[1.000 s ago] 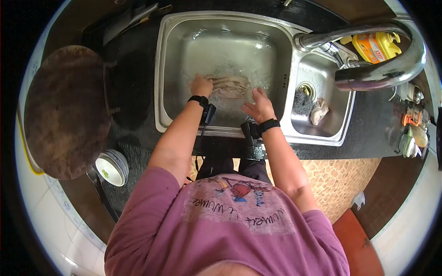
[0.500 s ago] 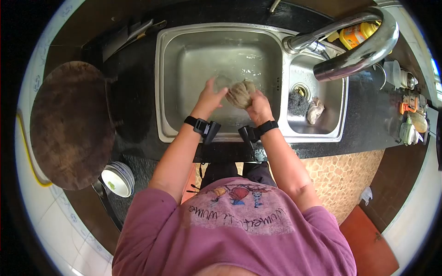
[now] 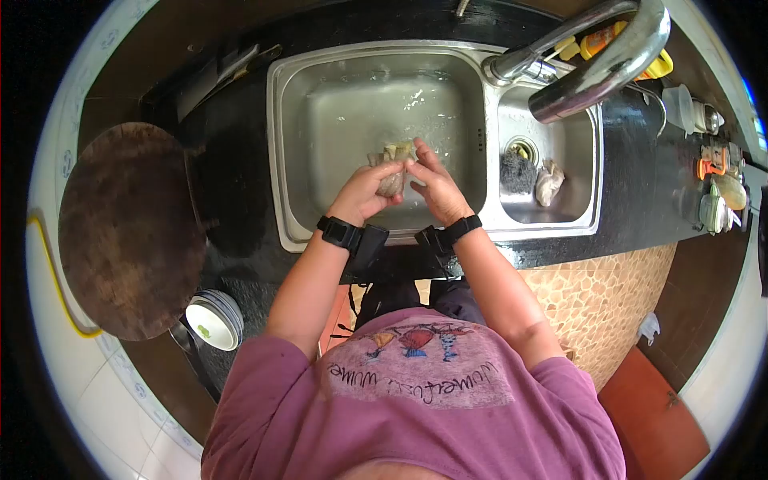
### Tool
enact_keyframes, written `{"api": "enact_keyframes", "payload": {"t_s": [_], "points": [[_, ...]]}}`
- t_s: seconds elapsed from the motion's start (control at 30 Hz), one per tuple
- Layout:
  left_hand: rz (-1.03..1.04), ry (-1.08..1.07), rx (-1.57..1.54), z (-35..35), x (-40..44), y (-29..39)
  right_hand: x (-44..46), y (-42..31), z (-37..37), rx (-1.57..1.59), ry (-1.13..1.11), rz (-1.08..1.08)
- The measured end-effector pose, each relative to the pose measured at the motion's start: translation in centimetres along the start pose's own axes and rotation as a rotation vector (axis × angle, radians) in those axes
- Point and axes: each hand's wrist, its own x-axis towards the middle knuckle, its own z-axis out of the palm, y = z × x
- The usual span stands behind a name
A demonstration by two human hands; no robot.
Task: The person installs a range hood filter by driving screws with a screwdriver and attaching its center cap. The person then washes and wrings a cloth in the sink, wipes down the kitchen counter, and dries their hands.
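Over the large sink basin (image 3: 320, 104), my left hand (image 3: 364, 192) is closed around a wet, bunched greyish-brown cloth (image 3: 390, 182). A paler, yellowish part of it sticks up past the fingers. My right hand (image 3: 438, 188) is right beside the cloth, fingers apart, its thumb close to my left fingertips; whether it touches the cloth I cannot make out. Water glistens on the basin floor. In the small basin to the right lie a dark scouring pad (image 3: 518, 172) and a crumpled pale cloth (image 3: 549, 182), near the drain (image 3: 524, 150).
A curved chrome faucet (image 3: 604, 76) arches over the small basin. Knives (image 3: 216, 80) lie at the back left. A round wooden board (image 3: 132, 232) and stacked bowls (image 3: 212, 324) are on the left. A yellow bottle (image 3: 600, 42) and jars (image 3: 712, 208) stand on the right.
The cloth has passed from my right hand to my left and moved slightly left. My right hand has loosened from it, and my left fingers have closed.
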Motion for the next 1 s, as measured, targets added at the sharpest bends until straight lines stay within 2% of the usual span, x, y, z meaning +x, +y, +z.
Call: {"api": "enact_keyframes", "payload": {"t_s": [0.03,0.07,0.13,0.17,0.23,0.3,0.37,0.43,0.5,0.8,0.87,0.93,0.97,1.0], "points": [[0.019,-0.042,-0.032,0.6,-0.5,0.4,0.2,0.8,-0.1,0.135,0.078,-0.006],[0.013,-0.047,-0.022,1.0,-0.7,0.9,0.6,1.5,-0.4,0.143,0.086,-0.011],[-0.049,-0.171,-0.086,1.6,-1.1,1.6,0.8,2.1,-0.4,0.487,-0.278,0.102],[-0.060,-0.174,-0.079,1.8,-1.3,2.0,0.9,2.5,-0.3,0.497,-0.269,0.097],[-0.120,-0.339,-0.087,2.1,-1.3,2.6,0.6,1.5,1.2,0.553,-0.265,-0.066],[-0.166,-0.318,-0.023,1.8,-0.7,2.6,1.4,1.4,1.2,0.580,-0.301,-0.104],[-0.204,-0.299,0.040,1.3,-0.1,2.7,1.9,1.0,1.5,0.548,-0.242,-0.259],[-0.260,-0.398,0.089,0.8,0.4,2.8,1.2,-0.3,2.0,0.566,-0.202,-0.250],[-0.288,-0.382,0.123,0.6,0.8,3.2,1.0,-0.4,1.8,0.579,-0.164,-0.238],[-0.268,-0.363,0.302,0.8,1.2,3.2,1.8,-1.9,1.3,0.000,0.169,-0.211],[-0.270,-0.390,0.343,0.4,1.5,3.1,1.7,-2.3,1.7,-0.223,0.254,-0.376],[-0.213,-0.372,0.583,1.0,1.2,3.3,2.0,-2.0,1.8,-0.235,0.245,-0.384],[-0.213,-0.375,0.584,1.4,1.0,3.3,2.1,-1.9,1.8,-0.244,0.237,-0.389],[-0.170,-0.301,0.759,2.0,0.9,3.2,2.3,-1.4,1.7,-0.245,0.242,-0.391]]}}
